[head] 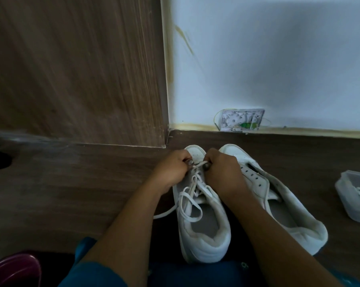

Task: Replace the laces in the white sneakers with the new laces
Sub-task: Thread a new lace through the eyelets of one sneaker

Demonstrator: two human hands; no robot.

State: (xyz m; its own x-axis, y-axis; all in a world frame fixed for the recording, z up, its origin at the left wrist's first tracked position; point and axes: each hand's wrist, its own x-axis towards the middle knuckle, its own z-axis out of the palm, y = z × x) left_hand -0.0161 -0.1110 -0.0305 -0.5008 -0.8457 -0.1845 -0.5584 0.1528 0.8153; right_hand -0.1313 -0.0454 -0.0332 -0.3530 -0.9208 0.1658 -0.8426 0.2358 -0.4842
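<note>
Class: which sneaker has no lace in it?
The right sneaker: its eyelets are bare. The left sneaker has a lace, pinched by the left hand and right hand.

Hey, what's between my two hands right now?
In the head view, a short stretch of white lace runs between the left hand and the right hand, over the laced sneaker.

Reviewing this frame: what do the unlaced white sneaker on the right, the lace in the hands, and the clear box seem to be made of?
Unlaced white low-top sneaker: probably leather or a synthetic look-alike, smooth and matte, with creases and punched holes; the collar lining looks like fabric.
Flat white lace: woven textile, limp and looping.
Clear rectangular box: translucent plastic, since the contents show through.
</note>
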